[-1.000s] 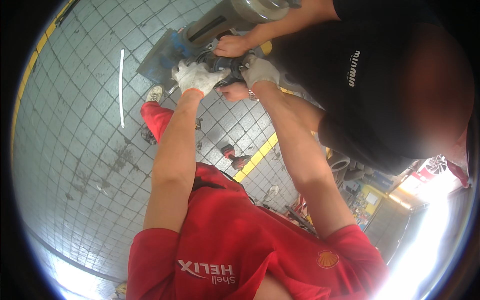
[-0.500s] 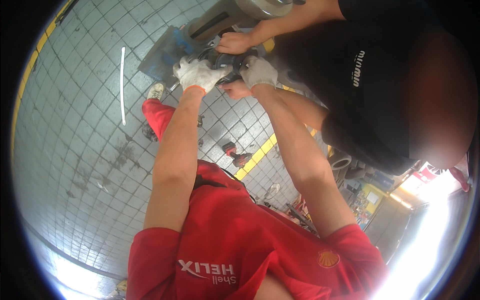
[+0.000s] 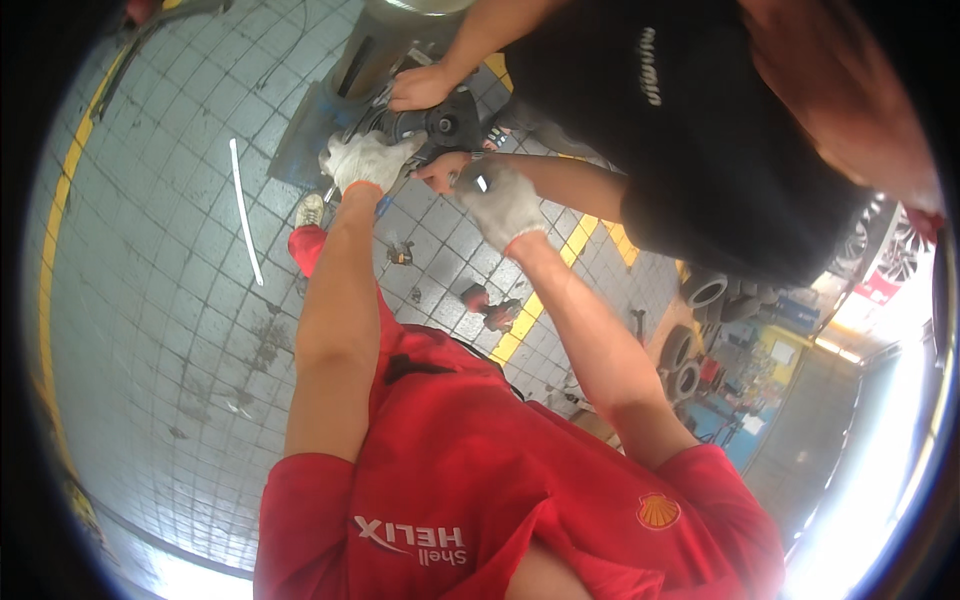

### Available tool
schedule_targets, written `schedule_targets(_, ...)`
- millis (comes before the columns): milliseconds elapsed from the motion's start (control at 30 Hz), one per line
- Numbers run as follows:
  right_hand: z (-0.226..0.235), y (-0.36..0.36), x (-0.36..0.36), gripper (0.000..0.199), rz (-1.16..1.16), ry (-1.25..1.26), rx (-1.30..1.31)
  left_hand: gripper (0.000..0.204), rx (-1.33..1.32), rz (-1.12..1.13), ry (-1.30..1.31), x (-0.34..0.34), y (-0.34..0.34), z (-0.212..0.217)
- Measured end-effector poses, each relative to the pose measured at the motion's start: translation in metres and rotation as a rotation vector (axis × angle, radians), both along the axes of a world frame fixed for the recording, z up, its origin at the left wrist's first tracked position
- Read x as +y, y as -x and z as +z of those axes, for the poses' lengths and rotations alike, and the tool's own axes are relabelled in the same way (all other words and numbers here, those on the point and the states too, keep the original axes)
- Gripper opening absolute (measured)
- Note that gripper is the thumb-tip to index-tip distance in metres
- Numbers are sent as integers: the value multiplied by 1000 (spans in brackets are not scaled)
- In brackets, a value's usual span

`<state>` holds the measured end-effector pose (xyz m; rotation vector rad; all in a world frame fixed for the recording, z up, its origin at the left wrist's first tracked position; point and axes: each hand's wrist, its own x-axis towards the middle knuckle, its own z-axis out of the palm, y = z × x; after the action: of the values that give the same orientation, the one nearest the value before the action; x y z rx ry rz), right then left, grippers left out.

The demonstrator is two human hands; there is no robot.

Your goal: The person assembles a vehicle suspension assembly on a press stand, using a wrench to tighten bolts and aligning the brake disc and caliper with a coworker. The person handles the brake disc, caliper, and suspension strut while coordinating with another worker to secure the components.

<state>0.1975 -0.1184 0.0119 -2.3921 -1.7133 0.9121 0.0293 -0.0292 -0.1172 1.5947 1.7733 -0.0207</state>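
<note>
My left hand [image 3: 365, 160], in a white glove, grips the edge of a dark round wheel hub [image 3: 440, 122] low over the tiled floor. My right hand [image 3: 500, 202], also gloved, is held back from the hub, its fingers curled around a small shiny metal piece [image 3: 480, 184]. A co-worker in a black shirt [image 3: 700, 130] leans in from the upper right. One of the co-worker's bare hands [image 3: 420, 88] rests on top of the hub. The other bare hand [image 3: 440, 172] is under the hub, between my two hands.
A white strip [image 3: 245, 210] lies on the grey tiled floor at the left. A red power tool [image 3: 490, 305] lies beside a yellow floor line [image 3: 545, 290]. Tyres and parts [image 3: 700, 300] are piled at the right. My white shoe [image 3: 310, 208] is below the hub.
My right hand has come away from the hub and drawn back toward me. My left hand stays on the hub, as do the co-worker's hands.
</note>
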Motion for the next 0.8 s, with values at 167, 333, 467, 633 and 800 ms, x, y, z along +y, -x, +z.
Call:
schedule_targets(167, 8, 23, -57, 37, -159, -25, 199, 98, 29, -44, 55, 3, -4, -10)
schedule_targets(333, 17, 27, -88, 33, -410, 190, 727, 103, 72, -36, 38, 3, -10, -19)
schedule_targets(467, 33, 31, -109, 33, -499, 192, 978, 104, 97, -25, -15, 3, -14, -33)
schedule_targets(633, 47, 35, -139, 31, -564, 158, 1079, 110, 68, 1, -25, 6, -11, -49)
schedule_targets(800, 37, 38, -159, 33, -635, 166, 1109, 110, 30, 51, 11, 7, -12, -50)
